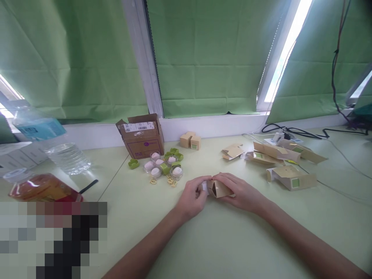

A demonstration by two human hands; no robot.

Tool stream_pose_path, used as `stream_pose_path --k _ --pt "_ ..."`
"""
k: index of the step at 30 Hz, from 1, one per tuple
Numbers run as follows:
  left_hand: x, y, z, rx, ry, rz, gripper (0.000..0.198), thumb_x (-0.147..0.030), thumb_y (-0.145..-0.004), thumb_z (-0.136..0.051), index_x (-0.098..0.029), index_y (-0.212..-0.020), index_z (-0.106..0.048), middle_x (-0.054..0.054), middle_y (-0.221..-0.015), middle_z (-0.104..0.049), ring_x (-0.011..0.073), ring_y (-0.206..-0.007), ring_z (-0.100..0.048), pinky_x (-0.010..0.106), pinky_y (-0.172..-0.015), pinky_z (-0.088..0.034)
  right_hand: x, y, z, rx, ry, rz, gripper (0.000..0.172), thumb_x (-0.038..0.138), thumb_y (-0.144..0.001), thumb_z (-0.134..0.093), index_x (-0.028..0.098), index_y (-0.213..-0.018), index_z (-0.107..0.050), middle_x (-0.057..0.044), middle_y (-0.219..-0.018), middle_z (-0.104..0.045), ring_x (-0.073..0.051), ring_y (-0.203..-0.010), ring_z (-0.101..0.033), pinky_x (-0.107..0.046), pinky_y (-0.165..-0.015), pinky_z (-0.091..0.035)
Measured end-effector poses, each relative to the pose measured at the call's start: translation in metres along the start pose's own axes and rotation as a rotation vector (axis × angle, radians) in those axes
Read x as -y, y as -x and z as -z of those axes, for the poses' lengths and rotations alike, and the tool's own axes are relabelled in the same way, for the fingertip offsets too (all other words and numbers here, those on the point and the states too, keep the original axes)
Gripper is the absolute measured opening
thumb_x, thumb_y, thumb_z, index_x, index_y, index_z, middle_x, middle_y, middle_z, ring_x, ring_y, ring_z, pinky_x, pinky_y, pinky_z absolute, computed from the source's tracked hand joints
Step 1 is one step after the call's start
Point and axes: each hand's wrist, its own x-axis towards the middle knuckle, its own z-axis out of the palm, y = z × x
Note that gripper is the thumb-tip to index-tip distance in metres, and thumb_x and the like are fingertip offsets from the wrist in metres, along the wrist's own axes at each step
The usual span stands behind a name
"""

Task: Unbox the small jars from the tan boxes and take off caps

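Between my hands, low over the front middle of the table, is a small brown cardboard box (222, 189) with its left end open. My right hand (240, 192) wraps round the box's right side. At the open end, my left hand (192, 197) has its fingers bent round a whitish flap (204, 187); its fingertips partly hide it. Left of and beyond my hands lies a cluster of small clear cups with pale pink balls (156, 172), green flower-shaped pieces (134, 164) and yellow rings (171, 181).
Two closed small boxes (195, 142) stand by the wall, right of a larger opened carton (144, 137). Several unfolded brown boxes (293, 177) lie at right, near black cables (308, 133). Bottles (65, 155) stand at left. A blurred patch covers the lower left corner.
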Motion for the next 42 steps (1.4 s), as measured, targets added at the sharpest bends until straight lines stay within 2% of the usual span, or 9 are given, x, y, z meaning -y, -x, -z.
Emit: stream_pose_path --k 3,7,13,17,23,25,30,38,42 --pt "-0.002 0.001 -0.002 -0.087 -0.130 -0.129 0.027 -0.017 -0.091 -0.055 -0.020 -0.117 -0.066 0.013 -0.135 -0.063 0.0262 -0.128 -0.059 0.043 -0.108 -0.049 -0.004 0.002 -0.001 -0.015 0.002 0.001 0.051 0.029 -0.095 -0.065 0.027 -0.143 -0.045 -0.012 -0.132 -0.065 -0.030 -0.123 -0.063 -0.047 -0.096 -0.060" --pt "-0.004 0.002 -0.003 -0.171 -0.298 -0.228 0.008 -0.022 -0.095 -0.058 -0.021 -0.098 -0.065 0.013 -0.129 -0.061 0.0255 -0.122 -0.057 0.042 -0.100 -0.050 -0.006 0.002 -0.003 -0.054 0.008 -0.028 0.050 0.031 -0.095 -0.065 0.027 -0.141 -0.046 -0.013 -0.129 -0.067 -0.030 -0.118 -0.065 -0.047 -0.092 -0.061" --pt "-0.003 0.001 -0.005 -0.196 -0.398 -0.207 0.015 -0.019 -0.092 -0.061 -0.020 -0.077 -0.057 0.009 -0.119 -0.060 0.0237 -0.114 -0.057 0.040 -0.093 -0.047 -0.005 0.000 -0.005 -0.058 0.046 -0.001 0.047 0.028 -0.096 -0.063 0.025 -0.140 -0.049 -0.013 -0.127 -0.067 -0.030 -0.117 -0.065 -0.048 -0.092 -0.060" --pt "-0.003 0.000 -0.006 -0.197 -0.416 -0.223 0.009 -0.015 -0.086 -0.066 -0.021 -0.082 -0.061 0.007 -0.115 -0.062 0.0228 -0.110 -0.059 0.040 -0.093 -0.047 -0.006 0.000 -0.007 -0.084 0.070 0.000 0.047 0.027 -0.096 -0.063 0.026 -0.141 -0.047 -0.013 -0.128 -0.067 -0.031 -0.118 -0.064 -0.049 -0.094 -0.060" --pt "0.000 -0.001 -0.005 -0.181 -0.524 -0.276 0.010 -0.020 -0.090 -0.068 -0.028 -0.089 -0.074 0.004 -0.125 -0.067 0.0252 -0.114 -0.060 0.044 -0.093 -0.047 -0.003 -0.001 -0.012 -0.144 0.059 -0.076 0.044 0.028 -0.096 -0.064 0.028 -0.137 -0.050 -0.011 -0.125 -0.069 -0.031 -0.116 -0.065 -0.049 -0.091 -0.060" --pt "0.001 -0.002 -0.005 -0.169 -0.583 -0.261 0.011 -0.022 -0.092 -0.066 -0.029 -0.092 -0.075 0.004 -0.132 -0.067 0.0270 -0.116 -0.059 0.047 -0.094 -0.047 -0.003 -0.001 -0.013 -0.163 0.062 -0.098 0.044 0.028 -0.096 -0.064 0.028 -0.137 -0.051 -0.011 -0.126 -0.069 -0.031 -0.116 -0.065 -0.049 -0.092 -0.060" --pt "0.004 -0.002 -0.007 -0.127 -0.647 -0.168 0.024 -0.025 -0.093 -0.066 -0.027 -0.116 -0.071 0.008 -0.147 -0.059 0.0302 -0.122 -0.057 0.052 -0.095 -0.049 -0.006 0.000 -0.014 -0.155 0.091 -0.106 0.048 0.025 -0.095 -0.065 0.026 -0.140 -0.050 -0.012 -0.127 -0.068 -0.031 -0.117 -0.065 -0.050 -0.093 -0.060" --pt "0.007 -0.006 -0.004 -0.103 -0.421 0.002 0.016 -0.030 -0.091 -0.069 -0.030 -0.102 -0.079 0.006 -0.145 -0.060 0.0299 -0.125 -0.055 0.052 -0.103 -0.050 -0.004 0.001 -0.017 -0.106 0.160 -0.005 0.052 0.019 -0.095 -0.061 0.022 -0.144 -0.045 -0.014 -0.131 -0.066 -0.032 -0.121 -0.063 -0.052 -0.098 -0.059" --pt "0.009 -0.008 -0.001 -0.067 -0.343 0.051 0.017 -0.026 -0.085 -0.073 -0.031 -0.099 -0.081 0.004 -0.145 -0.059 0.0305 -0.125 -0.055 0.052 -0.107 -0.048 0.000 0.000 -0.017 -0.104 0.203 0.042 0.051 0.019 -0.096 -0.058 0.021 -0.145 -0.046 -0.015 -0.129 -0.068 -0.033 -0.119 -0.065 -0.053 -0.096 -0.059"
